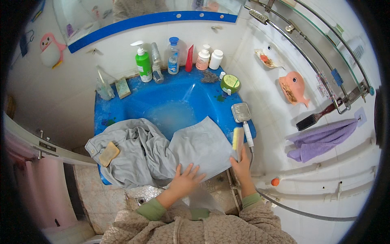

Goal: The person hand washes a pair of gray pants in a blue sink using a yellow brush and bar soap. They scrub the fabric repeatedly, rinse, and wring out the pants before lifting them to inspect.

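Grey trousers (pixel 201 143) lie across the front of a blue washbasin (pixel 128 103), one leg spread flat on the right and the rest bunched on the left. My left hand (pixel 185 180) rests on the flat leg near its lower edge, fingers apart. In my right hand (pixel 242 168) is a scrubbing brush (pixel 238 140), held upright with its pale yellow bristles facing left, beside the leg's right edge. A tan bar of soap (pixel 109 154) sits on the bunched cloth. Cloudy water (pixel 173 114) stands in the bowl.
A shower head (pixel 242 113) lies on the basin's right rim, its hose (pixel 298 213) running down right. Along the back stand a green pump bottle (pixel 143 65), a tap (pixel 157 65) and several toiletries. A purple towel (pixel 323 140) and metal rack (pixel 304 58) hang on the right wall.
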Action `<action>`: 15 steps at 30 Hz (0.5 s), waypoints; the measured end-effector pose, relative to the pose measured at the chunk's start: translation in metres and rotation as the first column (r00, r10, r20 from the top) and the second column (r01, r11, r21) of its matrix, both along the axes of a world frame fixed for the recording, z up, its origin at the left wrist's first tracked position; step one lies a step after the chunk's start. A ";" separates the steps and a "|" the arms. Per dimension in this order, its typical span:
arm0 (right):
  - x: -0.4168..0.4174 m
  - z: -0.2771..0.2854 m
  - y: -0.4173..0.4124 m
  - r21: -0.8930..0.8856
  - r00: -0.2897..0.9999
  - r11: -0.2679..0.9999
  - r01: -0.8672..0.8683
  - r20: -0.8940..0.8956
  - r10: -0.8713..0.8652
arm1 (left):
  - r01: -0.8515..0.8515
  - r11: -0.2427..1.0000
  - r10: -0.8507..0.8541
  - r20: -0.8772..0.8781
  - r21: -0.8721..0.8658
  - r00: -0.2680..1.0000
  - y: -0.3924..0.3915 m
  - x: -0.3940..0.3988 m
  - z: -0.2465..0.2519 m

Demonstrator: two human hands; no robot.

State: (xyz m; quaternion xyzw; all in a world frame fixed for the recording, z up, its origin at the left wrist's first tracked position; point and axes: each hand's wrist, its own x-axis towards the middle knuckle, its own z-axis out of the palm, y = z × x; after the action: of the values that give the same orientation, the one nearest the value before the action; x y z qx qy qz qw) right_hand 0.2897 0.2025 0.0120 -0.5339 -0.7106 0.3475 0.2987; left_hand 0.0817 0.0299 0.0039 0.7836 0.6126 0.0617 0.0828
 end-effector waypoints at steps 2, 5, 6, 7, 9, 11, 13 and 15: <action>0.012 -0.023 -0.006 0.055 0.999 0.998 0.008 0.039 -0.010 | -0.016 0.993 0.032 0.137 -0.117 0.990 0.004 -0.004 -0.004; 0.005 -0.020 -0.015 0.072 0.978 0.989 -0.133 0.174 0.119 | -0.204 0.965 0.246 0.308 -0.164 0.919 0.019 -0.021 0.014; -0.013 0.004 -0.025 -0.064 0.927 0.972 -0.226 0.294 0.235 | -0.307 0.952 0.298 0.165 0.025 0.940 0.023 -0.028 0.021; -0.027 0.018 -0.035 -0.202 0.850 0.937 -0.284 0.400 0.343 | -0.354 0.906 0.355 0.039 0.232 0.934 0.028 -0.032 0.024; -0.060 -0.001 -0.058 -0.186 0.639 0.824 -0.534 0.550 0.538 | -0.426 0.892 0.441 -0.087 0.155 0.893 0.032 -0.047 0.019; -0.064 0.011 -0.045 -0.158 0.608 0.846 -0.510 0.629 0.485 | -0.458 0.883 0.469 -0.135 0.106 0.873 0.032 -0.056 0.011; -0.038 0.027 0.005 -0.191 0.584 0.882 -0.431 0.686 0.434 | -0.450 0.890 0.455 -0.109 0.071 0.884 0.022 -0.062 0.004; -0.019 0.037 0.050 -0.097 0.611 0.947 -0.308 0.742 0.275 | -0.444 0.893 0.449 -0.089 0.079 0.889 0.021 -0.063 0.003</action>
State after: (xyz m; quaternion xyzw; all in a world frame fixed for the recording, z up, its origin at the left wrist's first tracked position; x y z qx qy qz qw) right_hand 0.2706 0.2530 0.0491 -0.5002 -0.8538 0.1270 -0.0689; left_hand 0.0185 0.0514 0.0072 0.6260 0.7778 0.0552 0.0121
